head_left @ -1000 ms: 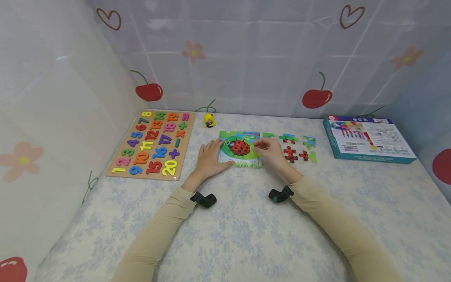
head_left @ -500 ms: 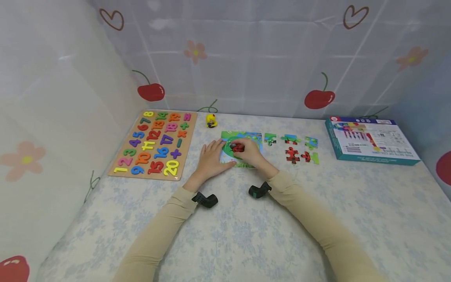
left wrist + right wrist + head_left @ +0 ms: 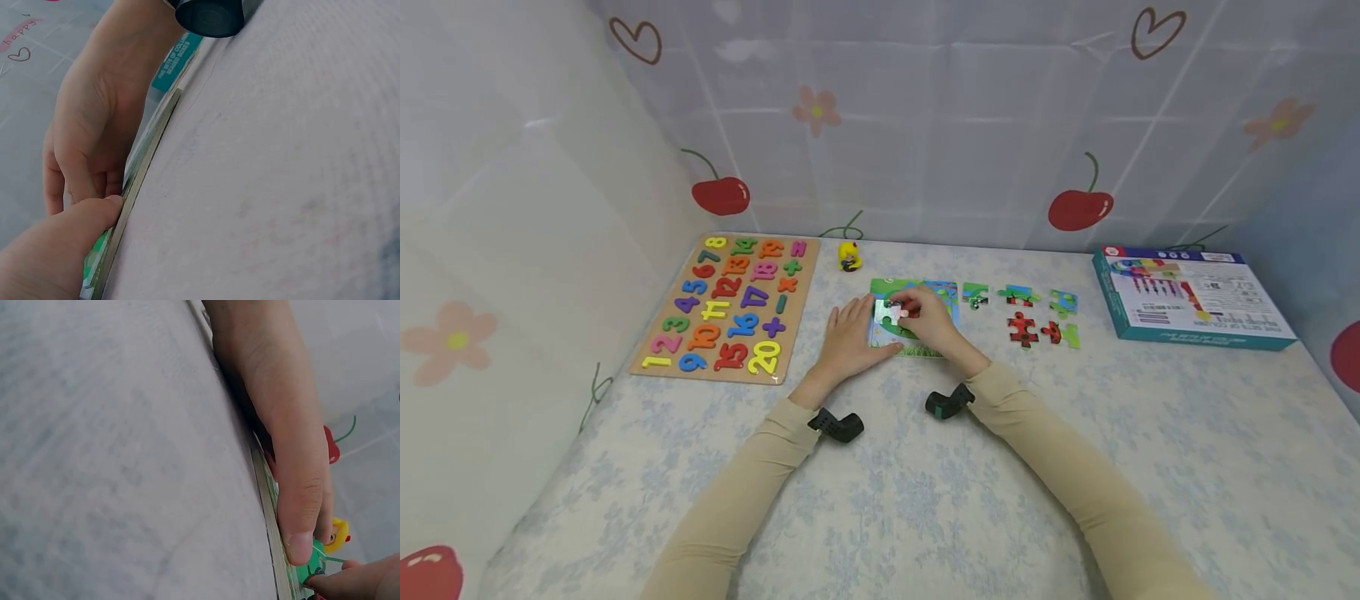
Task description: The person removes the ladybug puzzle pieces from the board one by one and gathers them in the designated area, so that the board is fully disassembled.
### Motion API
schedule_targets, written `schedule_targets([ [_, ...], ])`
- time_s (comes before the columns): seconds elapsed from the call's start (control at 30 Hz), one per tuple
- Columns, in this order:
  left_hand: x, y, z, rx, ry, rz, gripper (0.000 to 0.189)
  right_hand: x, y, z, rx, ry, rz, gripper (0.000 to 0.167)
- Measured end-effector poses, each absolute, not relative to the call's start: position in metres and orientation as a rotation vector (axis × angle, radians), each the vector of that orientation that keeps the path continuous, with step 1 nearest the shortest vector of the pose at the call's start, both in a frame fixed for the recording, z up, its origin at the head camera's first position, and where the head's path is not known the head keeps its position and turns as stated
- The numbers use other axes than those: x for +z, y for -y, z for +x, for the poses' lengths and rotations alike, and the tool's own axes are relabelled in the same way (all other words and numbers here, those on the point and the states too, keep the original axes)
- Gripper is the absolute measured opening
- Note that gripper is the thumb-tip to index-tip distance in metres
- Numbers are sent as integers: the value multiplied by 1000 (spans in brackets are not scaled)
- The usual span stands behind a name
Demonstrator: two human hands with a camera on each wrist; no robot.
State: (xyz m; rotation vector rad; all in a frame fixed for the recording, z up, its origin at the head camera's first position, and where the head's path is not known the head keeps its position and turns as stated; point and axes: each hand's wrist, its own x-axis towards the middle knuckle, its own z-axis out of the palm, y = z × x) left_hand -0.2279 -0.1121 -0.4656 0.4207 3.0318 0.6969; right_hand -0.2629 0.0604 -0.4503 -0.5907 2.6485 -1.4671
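Note:
In the head view, a square ladybug puzzle board (image 3: 951, 304) lies on the table. My left hand (image 3: 848, 335) rests along its left side, fingers spread and thumb on the near edge; the left wrist view shows that thumb (image 3: 75, 234) against the board's rim. Over the board's middle, my right hand (image 3: 934, 321) pinches a puzzle piece (image 3: 891, 312) that shines pale with glare. Its fingers hide part of the picture and piece. The right wrist view catches only the right fingertips (image 3: 350, 581) low at the corner. Several loose puzzle pieces (image 3: 1022, 327) lie right of the board.
A wooden number board (image 3: 718, 312) lies at the left. A small yellow-haired figurine (image 3: 848, 257) stands behind the puzzle. At the right back lies a teal-edged box (image 3: 1195, 296). Patterned curtains (image 3: 925, 125) enclose the table's back and sides.
My right hand has moved left from the board's right edge to its middle, bringing a puzzle piece, which now catches the light. My left hand has stayed at the board's left side.

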Motion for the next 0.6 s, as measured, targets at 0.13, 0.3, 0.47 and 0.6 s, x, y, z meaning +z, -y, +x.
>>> schedule_targets([
  [0.13,-465,113,-228,711,-3022,415,101,-451,-59,-264,-1596,-2573,-479,28],
  [0.3,-465,113,-229,709,-3009,392,103,-451,-58,-265,-1727,-2507,-371,26],
  [0.47,-462,112,-230,771,-2992,379,104,-448,-56,-265,-1774,-2480,-287,27],
  [0.6,-461,112,-230,809,-2981,371,104,-446,-54,-265,-1797,-2459,-208,28],
])
